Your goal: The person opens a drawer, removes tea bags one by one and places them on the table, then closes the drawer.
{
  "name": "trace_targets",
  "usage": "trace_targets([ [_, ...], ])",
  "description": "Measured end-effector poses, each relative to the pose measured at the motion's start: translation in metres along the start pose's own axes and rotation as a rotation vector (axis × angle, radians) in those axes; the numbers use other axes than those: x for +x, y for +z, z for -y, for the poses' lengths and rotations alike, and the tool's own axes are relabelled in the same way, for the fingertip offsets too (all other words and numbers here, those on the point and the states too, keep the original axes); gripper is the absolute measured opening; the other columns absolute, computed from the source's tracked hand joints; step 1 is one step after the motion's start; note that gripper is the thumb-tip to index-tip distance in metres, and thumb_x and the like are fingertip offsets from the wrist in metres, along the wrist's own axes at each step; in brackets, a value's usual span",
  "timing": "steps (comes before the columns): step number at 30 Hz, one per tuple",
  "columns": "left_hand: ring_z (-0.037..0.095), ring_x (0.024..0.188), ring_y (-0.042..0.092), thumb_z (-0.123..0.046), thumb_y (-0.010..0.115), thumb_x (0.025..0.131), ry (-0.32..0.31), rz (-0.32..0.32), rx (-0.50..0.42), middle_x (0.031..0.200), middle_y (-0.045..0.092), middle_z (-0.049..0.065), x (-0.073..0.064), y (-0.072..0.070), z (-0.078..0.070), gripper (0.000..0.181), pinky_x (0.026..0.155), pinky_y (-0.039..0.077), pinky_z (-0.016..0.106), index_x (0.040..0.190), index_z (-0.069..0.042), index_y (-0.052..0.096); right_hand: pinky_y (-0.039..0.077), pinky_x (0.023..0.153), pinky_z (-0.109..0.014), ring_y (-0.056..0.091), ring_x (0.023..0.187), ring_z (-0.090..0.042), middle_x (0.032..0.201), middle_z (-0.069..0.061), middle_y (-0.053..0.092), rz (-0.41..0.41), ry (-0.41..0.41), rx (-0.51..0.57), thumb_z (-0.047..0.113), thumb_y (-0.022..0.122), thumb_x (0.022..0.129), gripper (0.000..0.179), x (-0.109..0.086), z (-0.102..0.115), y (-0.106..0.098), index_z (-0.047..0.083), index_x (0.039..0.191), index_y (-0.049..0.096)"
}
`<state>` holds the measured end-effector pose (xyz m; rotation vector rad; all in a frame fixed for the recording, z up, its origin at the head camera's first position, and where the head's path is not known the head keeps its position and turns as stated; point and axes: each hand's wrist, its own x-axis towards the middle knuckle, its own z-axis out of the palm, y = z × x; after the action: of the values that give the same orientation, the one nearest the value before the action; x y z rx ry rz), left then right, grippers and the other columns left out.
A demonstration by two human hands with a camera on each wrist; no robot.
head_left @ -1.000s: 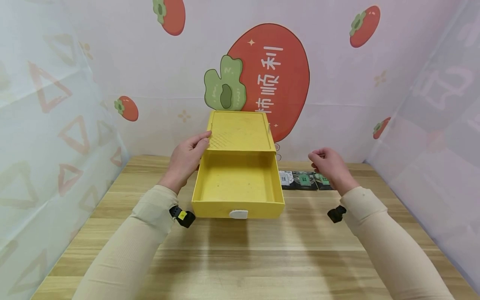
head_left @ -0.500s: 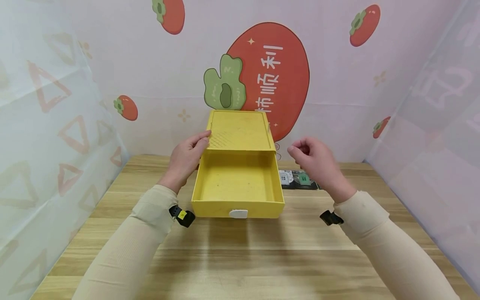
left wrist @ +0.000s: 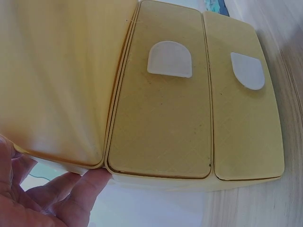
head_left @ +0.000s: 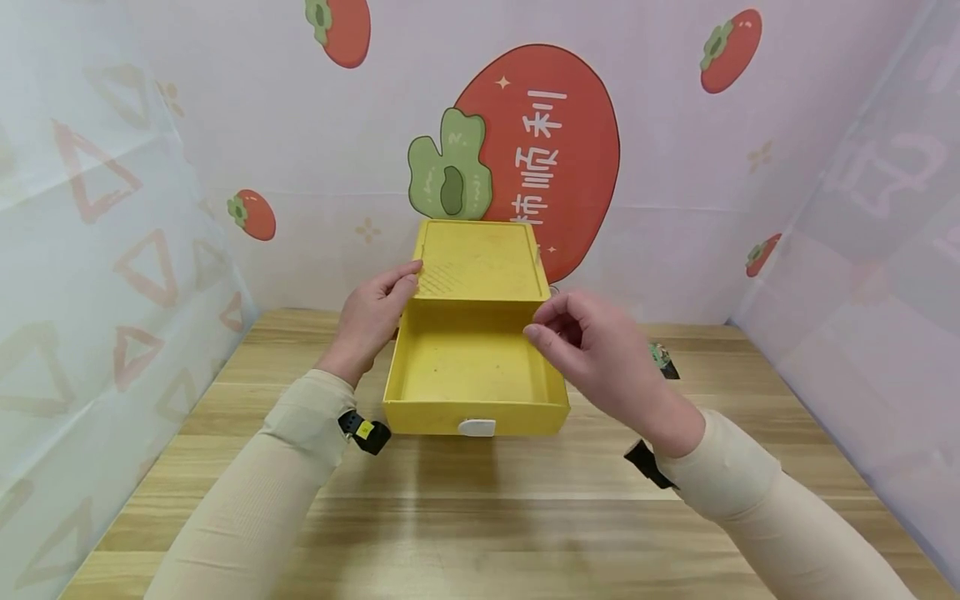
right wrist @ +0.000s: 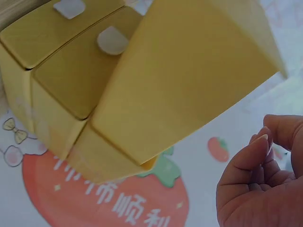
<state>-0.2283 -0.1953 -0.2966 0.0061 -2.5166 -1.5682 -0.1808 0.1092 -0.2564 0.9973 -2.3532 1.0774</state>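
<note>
A yellow cabinet [head_left: 483, 260] stands on the table with its top drawer [head_left: 427, 419] pulled out; only tiny dark specks show on the drawer's floor. My left hand [head_left: 369, 321] rests against the cabinet's left side near the top edge. In the left wrist view, bent fingertips [left wrist: 97, 179] touch the cabinet's side. Over the drawer's right wall hovers my right hand [head_left: 611, 362], its fingers curled and thumb close to the index finger. The right wrist view shows this hand [right wrist: 255, 184] apart from the cabinet; I cannot tell whether something small is between the fingertips.
Two lower drawers, the middle one [left wrist: 161, 118] and the bottom one [left wrist: 244, 127], are closed and have white pull tabs. A dark card with green print [head_left: 663, 358] lies on the wooden table [head_left: 465, 533], partly hidden behind the right hand. Patterned cloth walls [head_left: 315, 167] surround the table.
My right hand has moved left and toward me, from above the row of cards to the drawer's right wall, hiding most of the cards. The left hand and cabinet have not moved.
</note>
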Motion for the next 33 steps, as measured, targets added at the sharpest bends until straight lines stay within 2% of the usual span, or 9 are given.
trace_targets([
  [5, 0.025, 0.102, 0.061, -0.051, 0.046, 0.106, 0.003, -0.003, 0.001, 0.156, 0.054, -0.004, 0.001, 0.000, 0.000, 0.049, 0.068, 0.058, 0.029, 0.151, -0.035, 0.057, 0.043, 0.055, -0.022, 0.046, 0.060, -0.007, 0.077, 0.009, 0.056, 0.010, -0.145, -0.026, 0.011, 0.084, 0.089, 0.018, -0.008, 0.017, 0.006, 0.010, 0.099, 0.068],
  [9, 0.024, 0.092, 0.059, -0.051, 0.046, 0.106, 0.006, -0.005, 0.004, 0.155, 0.055, -0.004, 0.000, 0.000, 0.000, 0.049, 0.065, 0.056, 0.029, 0.151, -0.035, 0.057, 0.045, 0.058, -0.020, 0.049, 0.067, -0.006, 0.084, 0.006, 0.061, 0.014, -0.240, -0.047, 0.010, 0.087, 0.085, 0.026, -0.016, 0.027, 0.013, 0.009, 0.103, 0.068],
  [16, 0.018, 0.070, 0.053, -0.050, 0.047, 0.106, 0.014, -0.009, 0.007, 0.153, 0.056, -0.004, 0.000, 0.000, 0.000, 0.048, 0.061, 0.053, 0.028, 0.151, -0.035, 0.058, 0.052, 0.065, -0.014, 0.057, 0.073, -0.007, 0.091, 0.000, 0.063, 0.042, -0.382, -0.179, 0.017, 0.092, 0.081, 0.033, -0.030, 0.042, 0.026, 0.011, 0.104, 0.069],
  [23, 0.017, 0.068, 0.051, -0.051, 0.046, 0.106, 0.011, -0.008, 0.008, 0.153, 0.056, -0.005, 0.000, 0.000, 0.000, 0.048, 0.064, 0.056, 0.033, 0.151, -0.036, 0.057, 0.056, 0.061, -0.019, 0.064, 0.073, -0.009, 0.086, 0.003, 0.065, -0.033, -0.573, -0.355, 0.016, 0.090, 0.081, 0.025, -0.039, 0.049, 0.043, 0.014, 0.098, 0.071],
  [25, 0.017, 0.070, 0.052, -0.051, 0.046, 0.106, 0.008, -0.007, 0.005, 0.153, 0.056, -0.005, 0.000, 0.000, 0.000, 0.048, 0.064, 0.056, 0.032, 0.151, -0.036, 0.057, 0.056, 0.058, -0.019, 0.064, 0.070, -0.008, 0.086, 0.003, 0.065, -0.054, -0.609, -0.404, 0.015, 0.089, 0.081, 0.023, -0.040, 0.049, 0.047, 0.015, 0.097, 0.071],
  [30, 0.023, 0.092, 0.060, -0.053, 0.046, 0.106, -0.001, 0.002, -0.004, 0.156, 0.054, -0.004, -0.001, 0.000, 0.000, 0.050, 0.068, 0.058, 0.029, 0.152, -0.036, 0.056, 0.056, 0.058, -0.021, 0.064, 0.067, -0.009, 0.088, 0.003, 0.066, -0.079, -0.636, -0.467, 0.015, 0.086, 0.084, 0.022, -0.044, 0.046, 0.053, 0.014, 0.100, 0.072],
  [33, 0.025, 0.104, 0.061, -0.054, 0.046, 0.106, -0.006, 0.005, -0.007, 0.157, 0.052, -0.004, -0.002, 0.000, 0.000, 0.050, 0.071, 0.059, 0.029, 0.152, -0.036, 0.056, 0.057, 0.059, -0.023, 0.065, 0.067, -0.010, 0.090, 0.002, 0.067, -0.080, -0.635, -0.486, 0.012, 0.079, 0.091, 0.013, -0.046, 0.043, 0.055, 0.013, 0.102, 0.072],
])
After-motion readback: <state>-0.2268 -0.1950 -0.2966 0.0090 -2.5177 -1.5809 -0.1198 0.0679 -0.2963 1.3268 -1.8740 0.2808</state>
